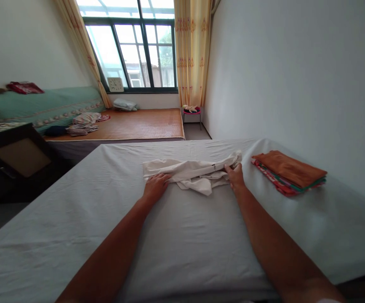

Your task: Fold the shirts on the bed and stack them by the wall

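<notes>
An off-white garment [191, 170], bunched lengthwise, lies across the bed's pale sheet in front of me. Small dark lettering shows towards its right end, and a loose flap hangs out on the near side. My left hand [157, 183] rests flat on the garment's left end, fingers stretched out. At the other end, my right hand [234, 174] pinches the cloth between thumb and fingers. That right end is crumpled and slightly raised. To the right of my right hand sits a stack of folded clothes [289, 170], rust-orange on top with green and red layers below.
The grey-white sheet [75, 219] covers the bed under my arms. Beyond it stands a low bed with a brown mat [144, 122] and several clothes [83, 126]. A dark cabinet [24, 147] is at left, a small stool [191, 111] by the curtain, a wall at right.
</notes>
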`<state>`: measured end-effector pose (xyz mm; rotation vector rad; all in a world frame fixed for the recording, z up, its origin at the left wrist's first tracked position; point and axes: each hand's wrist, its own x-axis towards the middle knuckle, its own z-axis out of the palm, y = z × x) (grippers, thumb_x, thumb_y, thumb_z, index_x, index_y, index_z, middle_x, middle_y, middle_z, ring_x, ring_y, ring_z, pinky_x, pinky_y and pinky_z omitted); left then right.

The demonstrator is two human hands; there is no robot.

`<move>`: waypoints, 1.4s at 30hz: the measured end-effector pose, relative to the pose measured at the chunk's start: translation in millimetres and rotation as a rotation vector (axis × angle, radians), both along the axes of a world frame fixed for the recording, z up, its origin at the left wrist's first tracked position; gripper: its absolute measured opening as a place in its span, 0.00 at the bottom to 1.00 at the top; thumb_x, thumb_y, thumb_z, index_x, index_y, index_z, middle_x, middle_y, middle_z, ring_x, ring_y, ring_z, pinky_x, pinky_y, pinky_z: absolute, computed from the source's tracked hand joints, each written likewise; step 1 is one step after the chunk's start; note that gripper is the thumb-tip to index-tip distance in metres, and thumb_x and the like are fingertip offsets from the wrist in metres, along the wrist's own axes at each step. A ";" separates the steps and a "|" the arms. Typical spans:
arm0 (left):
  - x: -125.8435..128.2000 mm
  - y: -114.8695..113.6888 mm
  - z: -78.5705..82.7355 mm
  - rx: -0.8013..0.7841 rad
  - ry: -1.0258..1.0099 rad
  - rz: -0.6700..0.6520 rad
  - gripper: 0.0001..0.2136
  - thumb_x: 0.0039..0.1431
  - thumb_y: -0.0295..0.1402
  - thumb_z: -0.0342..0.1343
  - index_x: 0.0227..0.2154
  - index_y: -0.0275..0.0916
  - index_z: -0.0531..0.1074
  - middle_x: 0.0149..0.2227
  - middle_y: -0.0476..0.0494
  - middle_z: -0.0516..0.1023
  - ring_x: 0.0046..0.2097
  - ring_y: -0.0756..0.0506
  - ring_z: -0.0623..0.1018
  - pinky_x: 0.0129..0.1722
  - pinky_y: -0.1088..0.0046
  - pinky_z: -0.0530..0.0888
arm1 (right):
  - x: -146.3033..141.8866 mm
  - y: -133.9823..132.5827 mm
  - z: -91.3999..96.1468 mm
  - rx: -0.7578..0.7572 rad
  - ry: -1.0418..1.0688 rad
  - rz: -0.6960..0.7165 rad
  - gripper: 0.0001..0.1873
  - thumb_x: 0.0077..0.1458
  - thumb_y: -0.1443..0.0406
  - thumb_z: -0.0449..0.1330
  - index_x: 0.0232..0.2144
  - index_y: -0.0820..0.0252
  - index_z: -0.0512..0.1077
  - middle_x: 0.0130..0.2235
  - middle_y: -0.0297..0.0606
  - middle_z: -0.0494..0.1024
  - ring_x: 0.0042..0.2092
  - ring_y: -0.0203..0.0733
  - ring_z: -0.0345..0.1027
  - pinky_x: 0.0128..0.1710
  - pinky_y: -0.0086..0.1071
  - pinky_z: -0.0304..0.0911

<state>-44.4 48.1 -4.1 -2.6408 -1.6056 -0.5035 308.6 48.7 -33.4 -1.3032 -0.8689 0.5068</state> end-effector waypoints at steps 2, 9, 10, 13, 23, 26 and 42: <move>-4.5 4.6 2.7 0.032 -0.044 0.052 0.14 0.63 0.35 0.48 0.49 0.46 0.73 0.47 0.44 0.77 0.50 0.41 0.74 0.50 0.65 0.68 | -6.6 -1.9 2.9 0.011 0.022 -0.042 0.31 0.36 0.58 0.68 0.42 0.57 0.61 0.40 0.37 0.74 0.39 0.42 0.71 0.40 0.36 0.71; -46.2 21.4 28.7 0.231 -0.556 0.339 0.14 0.60 0.36 0.48 0.41 0.38 0.75 0.39 0.42 0.79 0.41 0.43 0.77 0.42 0.71 0.70 | -15.4 -10.2 22.2 -0.011 0.092 0.055 0.19 0.38 0.55 0.68 0.30 0.60 0.69 0.25 0.30 0.73 0.25 0.36 0.66 0.25 0.30 0.66; -52.2 21.9 32.8 0.243 -0.603 0.363 0.14 0.60 0.37 0.48 0.40 0.37 0.76 0.37 0.42 0.79 0.39 0.44 0.77 0.41 0.72 0.70 | -16.9 -12.5 26.8 0.007 0.072 0.069 0.19 0.41 0.53 0.67 0.28 0.59 0.68 0.23 0.29 0.71 0.24 0.35 0.65 0.23 0.29 0.65; -65.0 20.8 42.3 0.208 -0.718 0.327 0.14 0.58 0.39 0.50 0.37 0.37 0.76 0.33 0.45 0.79 0.36 0.45 0.75 0.37 0.73 0.69 | -21.1 -20.0 39.7 0.049 -0.011 0.131 0.19 0.46 0.49 0.64 0.26 0.58 0.67 0.17 0.26 0.66 0.19 0.32 0.58 0.19 0.26 0.58; -57.9 15.3 52.5 -0.227 -1.380 0.129 0.23 0.44 0.48 0.64 0.38 0.34 0.76 0.26 0.50 0.74 0.26 0.52 0.68 0.25 0.78 0.64 | -10.2 -22.0 45.7 0.022 -0.276 -0.067 0.23 0.54 0.44 0.54 0.27 0.57 0.66 0.26 0.33 0.71 0.26 0.36 0.64 0.27 0.29 0.61; -55.5 13.2 57.4 -0.177 -1.432 0.110 0.23 0.43 0.47 0.65 0.38 0.35 0.76 0.29 0.48 0.76 0.28 0.51 0.70 0.27 0.77 0.65 | -7.8 -25.9 54.9 0.093 -0.431 -0.254 0.24 0.54 0.44 0.53 0.29 0.58 0.69 0.30 0.36 0.72 0.30 0.37 0.63 0.33 0.30 0.62; -67.2 16.3 24.4 -0.470 -0.862 0.137 0.34 0.43 0.54 0.62 0.50 0.38 0.72 0.42 0.40 0.80 0.42 0.39 0.78 0.39 0.67 0.75 | -7.1 -15.7 15.4 -0.373 -0.389 0.418 0.23 0.43 0.51 0.66 0.36 0.61 0.74 0.35 0.41 0.80 0.38 0.47 0.73 0.35 0.33 0.67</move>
